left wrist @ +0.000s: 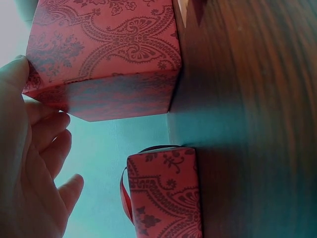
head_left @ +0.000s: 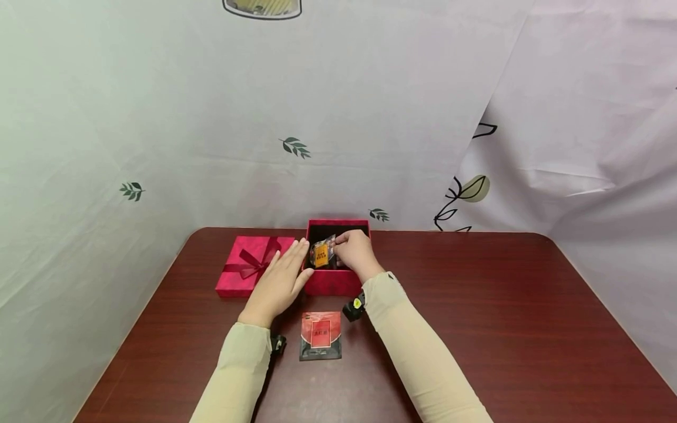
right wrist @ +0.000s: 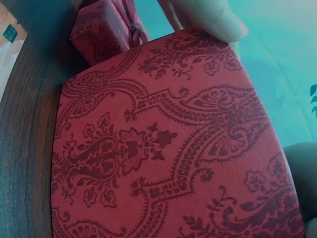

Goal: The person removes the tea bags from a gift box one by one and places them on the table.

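A red patterned gift box stands uncovered at the back of the table, its inside dark. My left hand rests against the box's left side with fingers extended, its thumb at the front rim. In the left wrist view the fingertips touch the box's edge. My right hand reaches over the front wall and pinches the upper right edge of a small clear packet with an orange label, inside the box. In the right wrist view the front wall hides what the right fingers hold.
The red box lid with a dark red ribbon bow lies left of the box. A red and black sachet lies flat in front of the box, between the forearms. Behind the dark wooden table hangs a pale printed cloth.
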{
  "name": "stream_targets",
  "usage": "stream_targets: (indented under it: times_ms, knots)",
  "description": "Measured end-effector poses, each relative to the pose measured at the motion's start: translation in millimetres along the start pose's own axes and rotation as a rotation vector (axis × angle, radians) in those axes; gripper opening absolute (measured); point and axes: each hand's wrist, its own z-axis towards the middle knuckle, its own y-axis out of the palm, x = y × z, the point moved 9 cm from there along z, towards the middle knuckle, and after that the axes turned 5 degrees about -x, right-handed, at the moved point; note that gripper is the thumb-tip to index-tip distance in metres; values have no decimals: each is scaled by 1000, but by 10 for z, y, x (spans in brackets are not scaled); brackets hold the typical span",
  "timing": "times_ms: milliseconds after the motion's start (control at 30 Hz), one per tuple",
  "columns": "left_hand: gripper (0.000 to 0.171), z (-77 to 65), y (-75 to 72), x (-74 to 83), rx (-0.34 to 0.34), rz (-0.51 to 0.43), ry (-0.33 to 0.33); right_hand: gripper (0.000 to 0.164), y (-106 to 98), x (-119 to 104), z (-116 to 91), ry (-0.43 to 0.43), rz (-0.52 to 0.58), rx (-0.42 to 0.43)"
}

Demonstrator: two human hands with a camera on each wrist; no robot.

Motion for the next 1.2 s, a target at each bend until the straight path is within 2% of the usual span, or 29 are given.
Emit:
stream_targets:
  times_ms: [233, 467, 667, 933, 1067, 1200]
  knots:
    - [68, 3, 4, 7, -3, -5, 3, 16, -68, -105, -68, -89, -22, 47]
    - [67, 8, 8, 11, 1, -6, 5, 17, -222, -210, -184, -162, -31, 102]
    - [68, 1, 6, -9, -8, -8, -9, 20, -356, -172, -313, -175, 117, 106]
    - [69, -8, 22, -14, -5, -9, -1, 19, -527, -9, -505, -140, 370, 101]
    - [69, -9, 18, -11, 1, -11, 0, 22, -588, 68, -569, -125, 452, 57]
    - [68, -9, 9, -8, 9, -8, 4, 28, -606, 141, -620, -112, 496, -26]
